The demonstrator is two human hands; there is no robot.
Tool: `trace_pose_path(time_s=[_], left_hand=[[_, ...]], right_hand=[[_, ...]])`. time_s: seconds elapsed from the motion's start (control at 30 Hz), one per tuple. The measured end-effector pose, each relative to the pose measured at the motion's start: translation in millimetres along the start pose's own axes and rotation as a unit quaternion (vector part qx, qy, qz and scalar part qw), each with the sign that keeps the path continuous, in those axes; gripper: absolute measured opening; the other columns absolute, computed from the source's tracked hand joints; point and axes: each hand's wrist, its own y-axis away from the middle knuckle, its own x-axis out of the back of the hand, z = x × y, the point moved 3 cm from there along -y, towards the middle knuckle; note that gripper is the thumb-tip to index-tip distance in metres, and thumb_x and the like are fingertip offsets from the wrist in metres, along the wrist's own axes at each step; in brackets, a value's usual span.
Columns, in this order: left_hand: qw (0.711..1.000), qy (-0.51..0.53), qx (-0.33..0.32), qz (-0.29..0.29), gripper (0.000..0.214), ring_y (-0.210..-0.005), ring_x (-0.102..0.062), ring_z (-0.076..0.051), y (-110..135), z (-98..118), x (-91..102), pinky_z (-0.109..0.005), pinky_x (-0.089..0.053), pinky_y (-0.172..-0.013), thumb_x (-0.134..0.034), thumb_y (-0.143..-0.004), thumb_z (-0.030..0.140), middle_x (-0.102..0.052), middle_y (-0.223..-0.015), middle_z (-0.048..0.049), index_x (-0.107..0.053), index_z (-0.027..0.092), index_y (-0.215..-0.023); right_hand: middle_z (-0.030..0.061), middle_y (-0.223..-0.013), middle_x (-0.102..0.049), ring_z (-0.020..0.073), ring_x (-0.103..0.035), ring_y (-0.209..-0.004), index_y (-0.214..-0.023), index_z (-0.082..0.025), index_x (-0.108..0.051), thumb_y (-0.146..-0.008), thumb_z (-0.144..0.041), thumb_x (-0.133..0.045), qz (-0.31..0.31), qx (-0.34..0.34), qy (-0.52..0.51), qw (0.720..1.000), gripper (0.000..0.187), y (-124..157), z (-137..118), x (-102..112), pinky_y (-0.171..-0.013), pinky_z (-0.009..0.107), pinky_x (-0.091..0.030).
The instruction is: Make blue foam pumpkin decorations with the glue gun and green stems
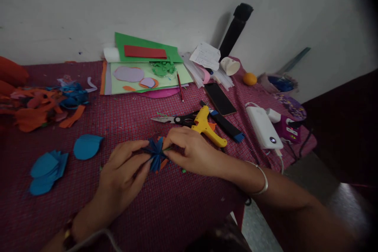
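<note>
Both hands meet over a folded blue paper piece (156,154) on the red checked cloth (124,122). My left hand (124,169) pinches its left side, fingers closed. From the right, my right hand (191,151) pinches the same blue piece, and a bangle shows on that wrist. A bit of orange paper shows just under the blue piece.
Yellow glue gun (208,126), scissors (174,119), phone (220,98) and white power bank (264,126) lie behind the hands. Blue paper petals (47,169) sit at left, orange and blue scraps (38,104) further back, coloured sheets (144,69) by the wall.
</note>
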Motion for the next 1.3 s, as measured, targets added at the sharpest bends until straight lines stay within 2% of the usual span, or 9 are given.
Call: trace_pose_path(time_s=[0.2,0.63,1.07,1.3], left_hand=[[1.0,0.007,0.0,0.0,0.011,-0.09,-0.065,-0.02,-0.7,1.2,-1.0,-0.037,-0.055,-0.078,-0.057,-0.083,0.01,-0.067,-0.102,-0.0065,-0.063,0.019,-0.083],[1.0,0.001,-0.009,-0.009,0.012,-0.092,-0.063,-0.02,0.0,0.7,-2.1,-0.037,-0.053,-0.081,-0.057,-0.084,0.007,-0.064,-0.104,-0.0068,-0.06,0.019,-0.085],[1.0,0.003,-0.011,-0.015,0.01,-0.091,-0.063,-0.02,-0.1,0.0,-3.7,-0.036,-0.051,-0.08,-0.057,-0.084,0.007,-0.064,-0.104,-0.0079,-0.061,0.017,-0.085],[1.0,-0.007,-0.015,-0.015,0.009,-0.091,-0.063,-0.02,-1.7,1.0,-2.9,-0.037,-0.052,-0.078,-0.057,-0.085,0.009,-0.063,-0.104,-0.0072,-0.06,0.018,-0.085]], right_hand=[[-0.0004,-0.077,-0.061,0.0129,-0.056,-0.076,-0.082,-0.017,-0.059,-0.086,-0.011,-0.054,0.017,-0.002,-0.007,1.0,0.008,-0.1,-0.5,0.3,-0.074,0.025,-0.04],[0.0003,-0.079,-0.063,0.0128,-0.058,-0.08,-0.086,-0.017,-0.063,-0.089,-0.012,-0.055,0.011,-0.009,0.006,1.0,0.009,-2.4,2.1,0.5,-0.076,0.025,-0.04],[0.0032,-0.085,-0.061,0.0164,-0.055,-0.085,-0.089,-0.016,-0.059,-0.092,-0.016,-0.051,-0.031,-0.004,0.098,0.995,0.008,-1.7,-2.6,2.9,-0.077,0.028,-0.035],[0.0029,-0.084,-0.061,0.0157,-0.053,-0.082,-0.088,-0.016,-0.06,-0.093,-0.018,-0.051,-0.042,0.006,0.106,0.993,0.011,-1.4,-3.8,2.7,-0.076,0.028,-0.033]])
